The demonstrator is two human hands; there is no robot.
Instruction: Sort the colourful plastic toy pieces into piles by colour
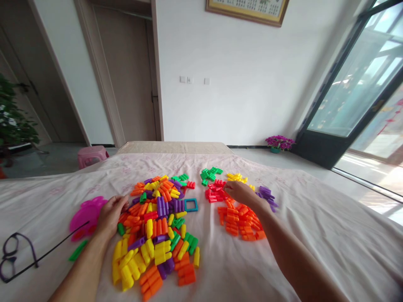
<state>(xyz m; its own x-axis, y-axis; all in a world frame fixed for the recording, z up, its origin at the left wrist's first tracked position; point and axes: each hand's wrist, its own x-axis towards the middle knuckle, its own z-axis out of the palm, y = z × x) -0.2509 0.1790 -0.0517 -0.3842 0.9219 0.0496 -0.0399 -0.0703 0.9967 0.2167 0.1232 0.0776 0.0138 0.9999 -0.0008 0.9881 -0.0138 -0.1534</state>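
Note:
A mixed heap of plastic building blocks [162,226] in orange, yellow, purple, green and red lies in the middle of the cloth. At its left edge rests my left hand [110,214], fingers curled against the orange blocks; what they hold, if anything, is hidden. My right hand [241,192] reaches over the red blocks [215,191], its fingers bent together and pointing down, with no held piece discernible. Around it lie single-colour groups: green blocks [210,174], yellow blocks [236,178], purple blocks [267,197] and orange blocks [242,222] under my wrist.
A blue square frame [191,205] lies between heap and groups. On the left are a magenta plastic piece [82,216], a green piece [78,250] and eyeglasses [14,256]. The wrinkled cloth [315,235] covers the surface. A pink stool [92,156] stands beyond.

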